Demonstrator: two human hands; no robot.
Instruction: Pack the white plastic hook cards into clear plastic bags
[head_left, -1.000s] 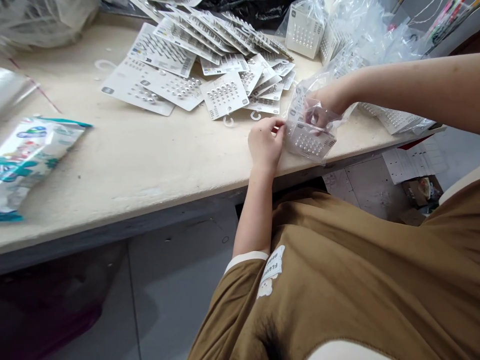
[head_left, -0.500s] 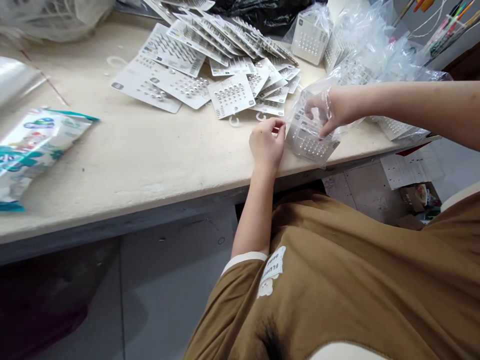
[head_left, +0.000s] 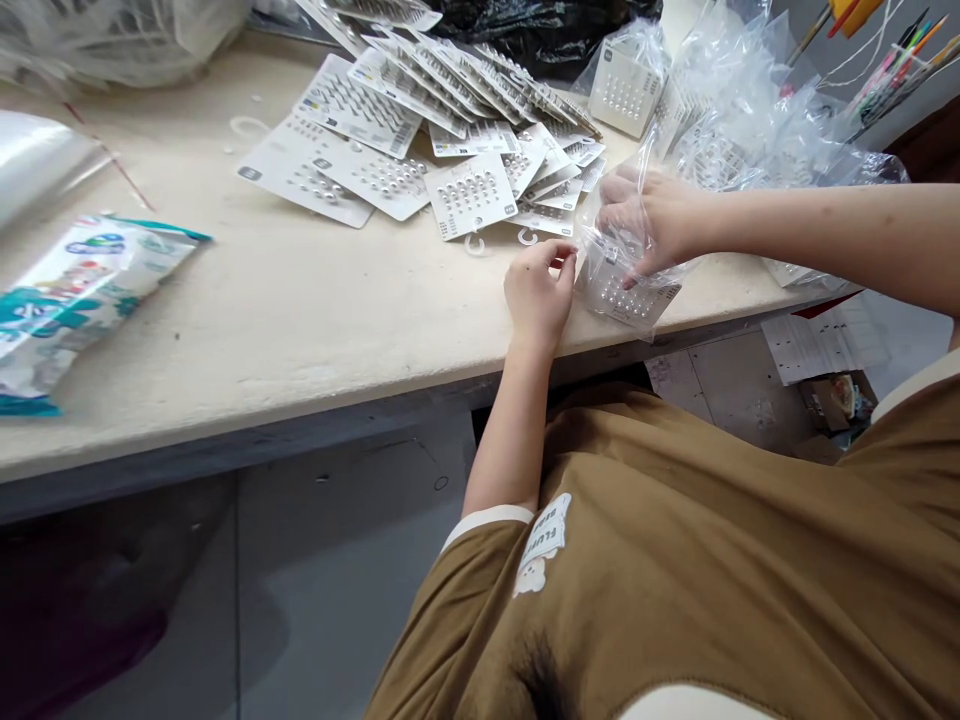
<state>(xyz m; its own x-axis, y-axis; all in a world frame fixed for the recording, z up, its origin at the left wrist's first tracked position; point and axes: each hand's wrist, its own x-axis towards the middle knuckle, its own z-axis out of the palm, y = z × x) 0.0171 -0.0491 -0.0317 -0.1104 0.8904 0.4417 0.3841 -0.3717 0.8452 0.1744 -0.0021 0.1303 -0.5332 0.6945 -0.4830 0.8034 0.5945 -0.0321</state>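
In the head view, a clear plastic bag (head_left: pixel 643 318) with cards of pearl earrings (head_left: pixel 628 300) inside lies near the table's front edge. My right hand (head_left: pixel 656 215) is closed over its upper part, fingers curled in the film and thumb pointing down across the card. Just left of the bag, my left hand (head_left: pixel 538 290) is closed in a pinch, its fingertips at the bag's edge. Beyond my hands, loose earring cards (head_left: pixel 471 197) are spread in an overlapping heap, some with clear plastic hooks.
Filled clear bags (head_left: pixel 720 120) are piled at the right, by a holder of pens (head_left: pixel 900 65). A teal-and-white packet (head_left: pixel 82 300) and clear film (head_left: pixel 37 165) lie on the left. Black plastic (head_left: pixel 540 30) sits behind the cards on the pale table (head_left: pixel 322 310).
My right hand has shifted slightly left and its fingers have closed further on the bag's film. My left hand keeps its pinch at the bag's edge. The view has shifted slightly.
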